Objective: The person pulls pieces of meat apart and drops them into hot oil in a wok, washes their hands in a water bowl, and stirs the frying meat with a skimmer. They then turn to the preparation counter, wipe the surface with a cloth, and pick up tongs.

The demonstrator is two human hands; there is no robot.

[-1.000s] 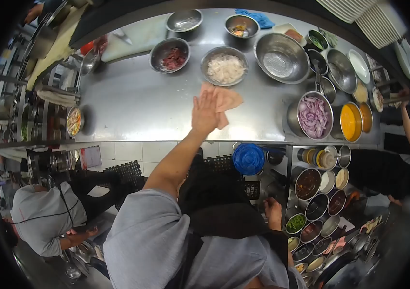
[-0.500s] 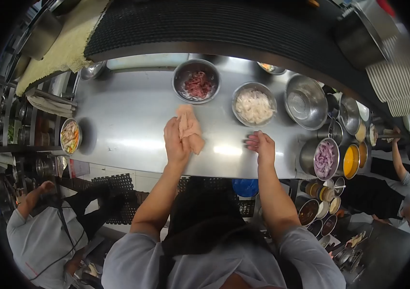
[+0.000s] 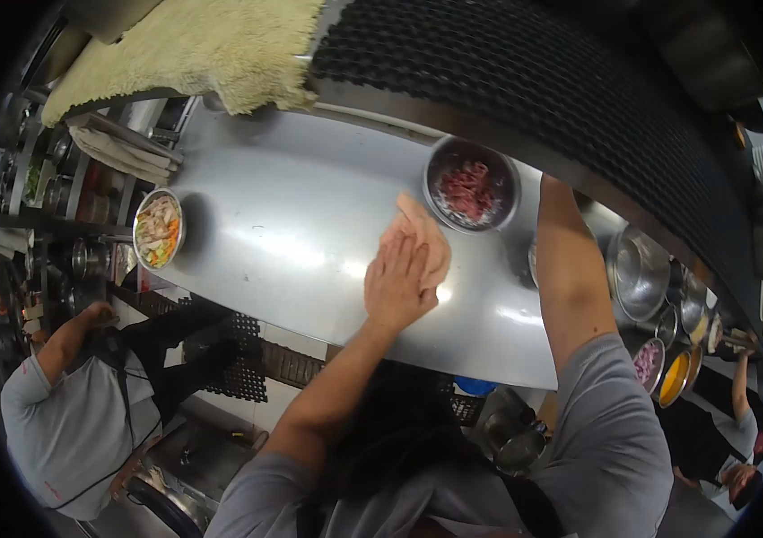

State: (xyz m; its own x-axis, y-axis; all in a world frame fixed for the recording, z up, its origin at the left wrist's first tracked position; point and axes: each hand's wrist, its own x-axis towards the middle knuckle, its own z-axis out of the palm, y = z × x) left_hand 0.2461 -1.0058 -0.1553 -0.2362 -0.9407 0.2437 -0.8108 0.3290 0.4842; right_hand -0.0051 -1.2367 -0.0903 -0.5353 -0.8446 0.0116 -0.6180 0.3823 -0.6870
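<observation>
My left hand [image 3: 399,282] lies flat on a peach-coloured cloth [image 3: 435,255] on the steel table, fingers stretched over it. The cloth is crumpled, and its upper end points toward a metal bowl [image 3: 509,215] holding raw red meat strips [image 3: 471,190]. My right forearm [image 3: 576,269] stretches up and away, past the right side of that bowl. Beyond the edge of the black-matted shelf, my right hand is hidden. The bowl of pale strips is almost wholly covered by my right arm.
A bowl of mixed cut vegetables [image 3: 157,231] stands at the steel table's [image 3: 309,197] left end. Right of my arm are a large metal bowl [image 3: 640,273], sliced purple onion [image 3: 646,363] and yellow liquid [image 3: 674,377]. The shelf [image 3: 525,99] overhangs the far edge. Co-workers stand left and right.
My right hand has gone from above the table to out of sight under the shelf. My left hand has flattened on the cloth. The view has turned, shifting the table's things rightward.
</observation>
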